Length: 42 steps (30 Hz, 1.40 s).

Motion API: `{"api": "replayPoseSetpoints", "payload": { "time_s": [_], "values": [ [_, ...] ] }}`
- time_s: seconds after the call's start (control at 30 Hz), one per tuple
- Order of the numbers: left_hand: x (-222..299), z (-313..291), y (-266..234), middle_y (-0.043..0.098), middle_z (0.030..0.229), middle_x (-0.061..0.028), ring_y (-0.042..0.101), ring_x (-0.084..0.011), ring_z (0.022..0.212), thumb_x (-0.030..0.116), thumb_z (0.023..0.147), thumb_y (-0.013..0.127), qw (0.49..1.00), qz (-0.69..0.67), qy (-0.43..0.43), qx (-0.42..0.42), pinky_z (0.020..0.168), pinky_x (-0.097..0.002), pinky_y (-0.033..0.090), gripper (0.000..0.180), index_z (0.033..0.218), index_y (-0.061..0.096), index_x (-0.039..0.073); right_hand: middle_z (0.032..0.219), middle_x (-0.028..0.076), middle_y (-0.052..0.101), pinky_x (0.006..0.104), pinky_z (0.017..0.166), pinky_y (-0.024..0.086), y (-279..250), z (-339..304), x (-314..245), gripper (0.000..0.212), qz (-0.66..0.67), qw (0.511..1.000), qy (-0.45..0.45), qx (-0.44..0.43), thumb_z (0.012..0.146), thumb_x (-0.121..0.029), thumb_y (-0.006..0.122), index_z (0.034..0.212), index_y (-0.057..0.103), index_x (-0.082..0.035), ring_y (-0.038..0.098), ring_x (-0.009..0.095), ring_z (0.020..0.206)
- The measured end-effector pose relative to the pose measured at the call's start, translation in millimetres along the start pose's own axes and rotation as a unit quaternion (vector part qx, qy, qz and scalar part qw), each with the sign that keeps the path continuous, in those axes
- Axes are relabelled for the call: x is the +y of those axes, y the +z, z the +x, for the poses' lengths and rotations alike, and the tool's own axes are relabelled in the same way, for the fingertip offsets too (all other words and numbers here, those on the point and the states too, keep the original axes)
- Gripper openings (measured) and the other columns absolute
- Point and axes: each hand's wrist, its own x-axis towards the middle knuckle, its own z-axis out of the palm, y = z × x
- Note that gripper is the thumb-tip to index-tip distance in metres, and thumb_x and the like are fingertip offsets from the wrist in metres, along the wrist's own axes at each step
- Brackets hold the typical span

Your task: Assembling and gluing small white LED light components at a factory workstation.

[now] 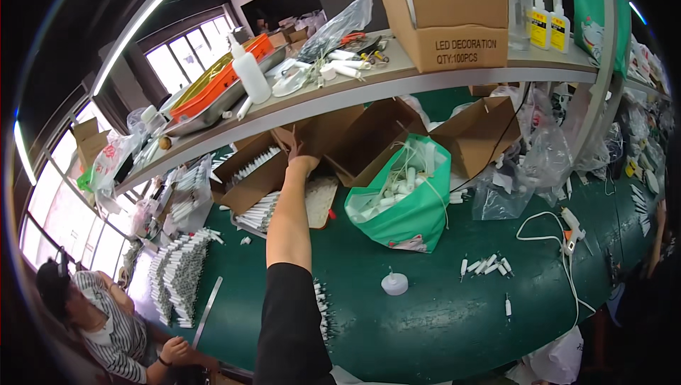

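My left hand (298, 156) reaches forward to the cardboard boxes under the shelf, its fingers stretched out and apart. Nothing shows in its grasp. Close to its left stands an open cardboard box (250, 185) with rows of white tubes (257, 165) in it. Behind and right of the fingers is a brown cardboard panel (319, 133); whether the fingertips touch it, I cannot tell. Below the wrist lies a shallow tray (319, 204), with more white sticks (261, 209) at its left. My right hand is out of view.
A green bag (397, 223) of white parts stands on the green table. Near it are a round white container (394, 284), a glue gun (572, 232) and small white pieces (486, 266). Stacked tubes (177, 271) sit left, beside a seated person (106, 314). A shelf (340, 81) spans above.
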Motion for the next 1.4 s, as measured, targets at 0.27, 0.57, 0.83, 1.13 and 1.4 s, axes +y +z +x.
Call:
{"api": "replayPoseSetpoints", "payload": {
  "time_s": [0.27,0.57,0.83,1.13,1.4],
  "values": [
    [48.2,-7.1,-37.7,0.055,0.110,-0.0133,0.046,-0.0290,0.109,0.028,0.074,0.058,0.997,-0.040,-0.016,0.058,0.092,-0.0379,0.039,0.031,0.101,0.061,0.014,0.105,0.014,0.056,0.0436,0.074,0.043,37.1,78.7,145.9,0.047,0.084,0.996,-0.025,-0.018,0.080,-0.011,0.055,0.125,0.041,-0.013,0.054,0.027,0.091],
    [8.6,-1.5,-31.7,0.062,0.086,-0.0123,0.059,-0.0319,0.082,0.018,0.071,0.060,0.938,-0.060,-0.056,0.338,0.071,-0.0421,0.048,0.010,0.078,0.066,0.015,0.102,0.014,0.058,0.0410,0.071,0.045,31.3,62.0,61.7,0.039,0.000,1.000,-0.007,0.001,0.081,-0.011,0.052,0.120,0.045,-0.008,0.055,0.027,0.088],
    [5.6,-31.4,-65.6,0.060,0.083,-0.0134,0.057,-0.0329,0.079,0.018,0.074,0.055,0.937,0.018,-0.028,0.349,0.070,-0.0441,0.046,0.012,0.080,0.063,0.011,0.100,0.014,0.059,0.0407,0.072,0.045,24.4,63.5,20.8,0.038,-0.023,1.000,-0.013,0.000,0.079,-0.012,0.053,0.116,0.047,-0.008,0.056,0.027,0.088],
    [-25.3,-64.2,-103.9,0.058,0.074,-0.0186,0.057,-0.0346,0.074,0.011,0.066,0.058,0.957,0.008,-0.019,0.290,0.067,-0.0439,0.046,0.012,0.075,0.063,0.003,0.098,0.015,0.059,0.0403,0.073,0.045,34.5,82.3,-17.0,0.036,-0.044,0.998,-0.041,-0.004,0.077,-0.015,0.054,0.112,0.050,-0.008,0.057,0.026,0.088],
    [-25.8,-102.2,-126.0,0.056,0.074,-0.0157,0.056,-0.0330,0.070,0.009,0.065,0.059,0.909,0.001,0.053,0.413,0.063,-0.0424,0.045,0.005,0.068,0.061,0.005,0.096,0.016,0.060,0.0400,0.074,0.046,57.4,104.6,-42.8,0.035,-0.066,0.994,-0.082,-0.008,0.075,-0.017,0.055,0.109,0.052,-0.007,0.058,0.026,0.088]
  ]
}}
